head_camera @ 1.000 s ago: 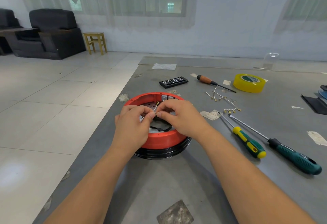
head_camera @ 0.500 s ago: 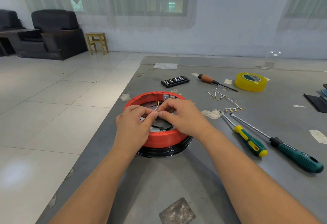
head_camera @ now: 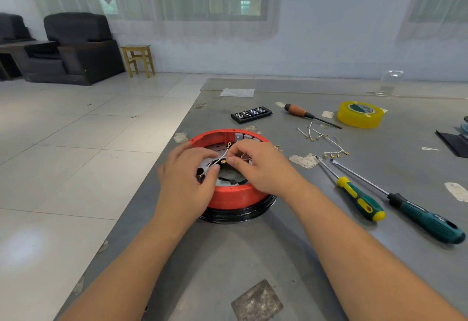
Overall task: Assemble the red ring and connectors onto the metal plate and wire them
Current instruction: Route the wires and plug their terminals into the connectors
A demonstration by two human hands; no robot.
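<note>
Both hands are working one short white wire (head_camera: 219,159) over the middle of the red ring (head_camera: 231,195): the left hand (head_camera: 186,181) has thumb and fingertip pressed together on it, and the right hand (head_camera: 258,166) pinches the brass terminal end, so each grip is a tight pinch on that lead. The ring already sits on the metal plate (head_camera: 218,149), with grey connectors (head_camera: 243,137) lined up inside the far wall, so I'd say mounting is mostly done and we're early in the wiring. Plenty left though, there's a bunch of spare wires (head_camera: 326,144) lying on the bench (head_camera: 253,257) to the right, near the two screwdrivers (head_camera: 359,199).
</note>
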